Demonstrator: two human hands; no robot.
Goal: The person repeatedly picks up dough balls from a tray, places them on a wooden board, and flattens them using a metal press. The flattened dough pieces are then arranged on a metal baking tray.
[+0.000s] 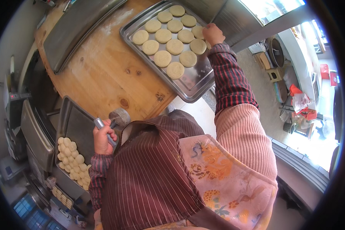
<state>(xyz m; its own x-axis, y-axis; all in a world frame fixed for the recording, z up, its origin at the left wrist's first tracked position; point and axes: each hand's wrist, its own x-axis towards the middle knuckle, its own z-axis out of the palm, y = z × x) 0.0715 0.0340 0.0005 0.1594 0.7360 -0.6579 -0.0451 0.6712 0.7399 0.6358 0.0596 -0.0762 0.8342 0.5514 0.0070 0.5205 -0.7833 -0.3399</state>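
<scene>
In my left hand [103, 140] is the grey handle of a metal hand tool with a thick round head [120, 118], whose working face I cannot make out. It is held at the near edge of the wooden worktable [103, 72]. Flat round dough discs [174, 46] lie in rows on a metal baking tray [187, 92] at the far right of the table. My right hand [214, 34] is curled over the tray's right side, touching or just beside a disc [197, 31]. Its fingertips are hidden, so whether it grips that disc cannot be told.
A second dark tray [74, 115] at my left holds a heap of small dough balls [73, 161]. A metal sheet or cover [74, 31] stands along the table's left side. Flour [115, 23] dusts the wood. Stools and bags [300, 100] sit on the floor at right.
</scene>
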